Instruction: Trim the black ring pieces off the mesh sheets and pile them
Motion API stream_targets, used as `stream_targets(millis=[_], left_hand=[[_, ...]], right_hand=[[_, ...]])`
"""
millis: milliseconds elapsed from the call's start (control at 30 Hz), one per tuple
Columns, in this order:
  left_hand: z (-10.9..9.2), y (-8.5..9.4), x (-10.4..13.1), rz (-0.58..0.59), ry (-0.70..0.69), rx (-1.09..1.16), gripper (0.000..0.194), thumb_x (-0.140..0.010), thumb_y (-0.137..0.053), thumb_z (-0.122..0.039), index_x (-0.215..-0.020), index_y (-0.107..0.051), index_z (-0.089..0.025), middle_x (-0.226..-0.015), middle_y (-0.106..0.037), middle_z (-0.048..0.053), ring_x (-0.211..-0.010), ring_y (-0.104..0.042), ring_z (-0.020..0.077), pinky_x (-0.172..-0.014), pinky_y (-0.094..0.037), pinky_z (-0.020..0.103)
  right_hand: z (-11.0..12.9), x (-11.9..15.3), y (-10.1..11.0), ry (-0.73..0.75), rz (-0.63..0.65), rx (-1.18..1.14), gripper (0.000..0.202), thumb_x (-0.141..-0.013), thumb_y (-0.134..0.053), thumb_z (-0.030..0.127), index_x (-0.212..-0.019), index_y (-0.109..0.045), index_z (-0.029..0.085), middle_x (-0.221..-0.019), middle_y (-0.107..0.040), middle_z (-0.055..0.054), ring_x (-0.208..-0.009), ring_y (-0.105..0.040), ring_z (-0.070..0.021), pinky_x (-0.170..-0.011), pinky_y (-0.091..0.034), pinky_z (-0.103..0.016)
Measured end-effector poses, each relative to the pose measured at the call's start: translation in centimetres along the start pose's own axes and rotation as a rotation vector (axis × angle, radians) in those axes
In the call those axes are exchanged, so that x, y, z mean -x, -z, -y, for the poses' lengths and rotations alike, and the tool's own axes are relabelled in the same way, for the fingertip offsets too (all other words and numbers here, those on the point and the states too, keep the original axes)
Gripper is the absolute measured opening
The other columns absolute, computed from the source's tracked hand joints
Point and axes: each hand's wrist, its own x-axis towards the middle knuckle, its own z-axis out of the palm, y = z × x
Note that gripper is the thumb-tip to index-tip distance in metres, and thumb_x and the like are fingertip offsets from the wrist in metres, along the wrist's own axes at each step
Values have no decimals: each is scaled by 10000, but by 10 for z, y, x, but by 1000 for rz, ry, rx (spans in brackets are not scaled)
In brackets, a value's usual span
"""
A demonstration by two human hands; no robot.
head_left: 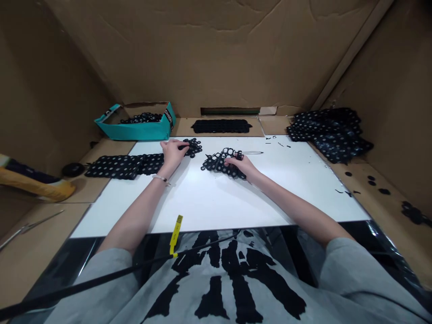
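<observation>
My left hand (173,154) is at the upper left of the white board (202,202), its thumb and fingers pinched on the edge of a small pile of black rings (193,147). Under and left of that wrist lies a black strip with pale dots (116,166). To the right, my right hand (243,165) grips a black perforated piece (219,163) with open round holes at its top. That piece rests on or just above the board; which, I cannot tell. The two hands are apart.
A teal box (135,131) holds more black pieces. Black stacked strips (221,126) lie at the back, a dotted black heap (332,130) at the back right. Tweezers (253,153) lie behind my right hand. Scissors (30,227) and a yellow container (37,180) are at left. Cardboard walls surround the board.
</observation>
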Motion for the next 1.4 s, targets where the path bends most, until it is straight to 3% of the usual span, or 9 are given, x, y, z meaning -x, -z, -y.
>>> stream_targets(millis=[100, 133, 300, 367, 533, 800, 1033, 1267, 1400], left_hand=[[-14, 2, 5, -105, -17, -64, 260, -833, -652, -350, -1034, -757, -224, -1128, -625, 133, -1180, -424, 362, -1049, -338, 523], [-21, 4, 6, -59, -62, -68, 243, -827, -657, -349, -1013, -754, -227, -1106, -639, 125, -1159, -447, 355, -1035, -354, 506], [-49, 10, 13, 531, -174, -59, 233, -705, -725, -464, -767, -731, -239, -795, -717, 52, -781, -629, 253, -717, -454, 339], [-53, 8, 17, 605, -153, -62, 251, -655, -743, -475, -750, -726, -243, -762, -729, 46, -710, -642, 239, -625, -433, 312], [-42, 6, 14, 615, -103, -43, 78, -650, -698, -325, -645, -723, -251, -701, -734, 44, -683, -656, 245, -621, -445, 324], [-25, 6, 8, 176, -210, -127, 250, -762, -634, -274, -956, -785, -232, -1014, -744, 103, -1013, -560, 339, -880, -435, 455], [-53, -16, 28, 409, -426, -108, 332, -927, -501, -320, -1162, -736, -320, -1234, -691, 78, -1090, -468, 347, -943, -319, 525], [-46, -11, 26, 285, -286, -180, 289, -919, -524, -325, -1056, -774, -279, -1246, -668, 121, -1149, -409, 398, -933, -266, 573], [-63, -7, 30, 247, -304, -80, 271, -911, -567, -351, -1079, -755, -251, -1220, -675, 116, -1136, -446, 359, -949, -290, 525]], right_hand=[[-1, 0, 0, -5, -65, 23, 394, -521, -847, 375, -698, -536, 210, -718, -641, 16, -762, -587, -188, -803, -489, -348], [-3, -1, 0, -5, -80, 19, 420, -498, -858, 355, -719, -531, 211, -725, -628, 25, -760, -582, -183, -814, -486, -351], [-12, -8, 1, 55, -92, 5, 500, -490, -860, 358, -857, -556, 206, -809, -607, 29, -810, -568, -182, -863, -475, -365], [-14, -10, 1, 66, -89, 6, 515, -490, -860, 365, -875, -553, 209, -810, -589, 35, -813, -560, -181, -865, -473, -367], [-11, -7, 0, 53, -83, 1, 515, -487, -861, 355, -868, -547, 209, -825, -592, 32, -811, -558, -177, -884, -468, -371], [-8, -5, -1, 35, -59, -3, 473, -541, -813, 294, -931, -556, 220, -852, -668, 25, -860, -621, -193, -953, -471, -412], [-7, -4, -2, 45, -45, -14, 547, -556, -818, 245, -1070, -635, 200, -944, -721, -15, -919, -657, -203, -994, -474, -426], [-6, -3, -3, 25, -39, -44, 540, -557, -807, 213, -1077, -663, 194, -971, -742, -27, -951, -673, -211, -1009, -475, -437], [-5, -1, -3, 51, 3, -28, 404, -577, -794, 253, -964, -708, 172, -981, -747, -43, -969, -670, -223, -1004, -476, -417]])
